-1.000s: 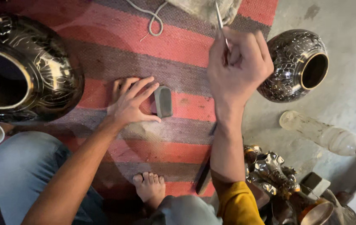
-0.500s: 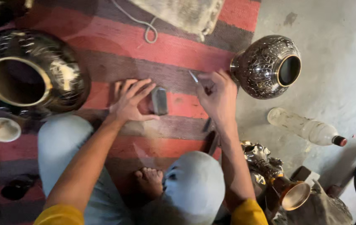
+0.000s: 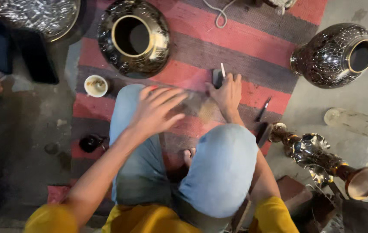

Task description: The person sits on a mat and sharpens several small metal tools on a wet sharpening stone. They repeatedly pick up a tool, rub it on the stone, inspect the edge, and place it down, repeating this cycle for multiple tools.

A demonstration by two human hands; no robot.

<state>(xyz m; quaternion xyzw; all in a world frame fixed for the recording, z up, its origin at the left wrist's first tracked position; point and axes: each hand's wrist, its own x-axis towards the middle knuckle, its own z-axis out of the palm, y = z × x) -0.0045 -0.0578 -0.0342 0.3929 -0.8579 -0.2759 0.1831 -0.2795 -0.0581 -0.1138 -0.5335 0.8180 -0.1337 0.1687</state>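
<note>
Off to my far left a dark tablet-like slab (image 3: 33, 60) lies on the bare floor, and just inside the edge of the striped rug (image 3: 253, 39) stands a small white cup (image 3: 96, 85), with a little black pot (image 3: 90, 142) nearer my knee. Above them sits the big engraved brass vase (image 3: 133, 36), mouth up. My left hand (image 3: 156, 110) hovers over my left knee, fingers spread and loose, blurred, with nothing in it that I can make out. My right hand (image 3: 228, 92) rests flat on the rug just beyond my right knee, fingers mostly stretched out, fingertips touching the small dark block (image 3: 216, 77), and a thin pale stick (image 3: 223, 70) juts up beside my fingers; whether I pinch it or it only lies there I cannot tell. The block looks like a short, flat-sided grey-black slab, matte, lying lengthwise on a red stripe. I judge it stiff and dense for its size, not fragile, probably a little gritty rather than slippery, best taken by its two long sides between thumb and fingers. Right of my hand a slim dark tool (image 3: 263, 108) lies on the rug, a second engraved vase (image 3: 335, 54) lies on its side on the concrete, then a clear bottle (image 3: 358, 123) and a fluted brass stand (image 3: 322, 157).
</note>
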